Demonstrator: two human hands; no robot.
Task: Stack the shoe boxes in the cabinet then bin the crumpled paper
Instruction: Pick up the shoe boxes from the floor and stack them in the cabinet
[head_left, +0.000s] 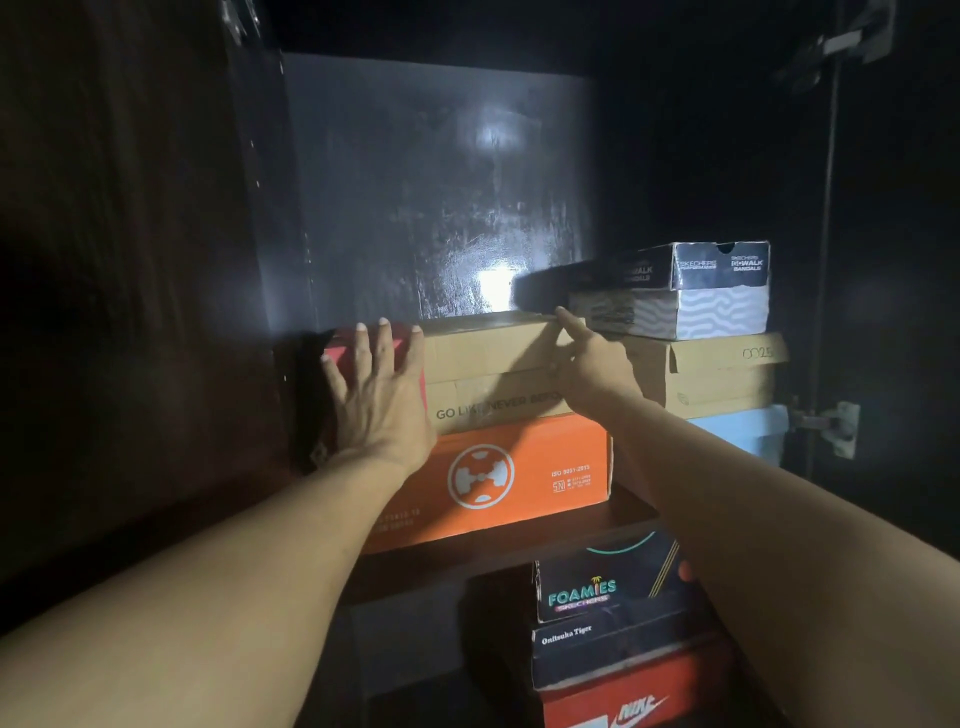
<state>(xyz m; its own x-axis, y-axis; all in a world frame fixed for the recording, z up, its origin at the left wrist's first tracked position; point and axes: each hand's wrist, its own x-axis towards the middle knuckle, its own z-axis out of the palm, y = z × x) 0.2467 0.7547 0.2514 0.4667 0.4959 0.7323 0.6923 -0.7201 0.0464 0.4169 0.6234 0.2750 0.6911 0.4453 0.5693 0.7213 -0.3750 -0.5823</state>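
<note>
I've got both arms reaching into the dark cabinet (441, 182). My left hand (376, 395) lies flat, fingers (383, 340) straight & spread, pressing on the end of a red box (358, 340) at the far left of the upper shelf (519, 540). My right hand (592, 358) has its index finger stretched out, tip touching the top right edge of the tan box (488, 358) marked "GO LIKE NEVER BEFORE"; other fingers are curled under, holding nothing. That tan box sits on the orange box (519, 478), just beside the red one. To the right: a 2nd tan box (727, 374) on a pale blue box (748, 431), w/ a Skechers Go Walk box (696, 291) on top, turned at an angle. Lower compartment: Foamies box (602, 582) on an Onitsuka Tiger box (613, 654) on a red Nike box (634, 701). Crumpled paper isn't in view.
</note>
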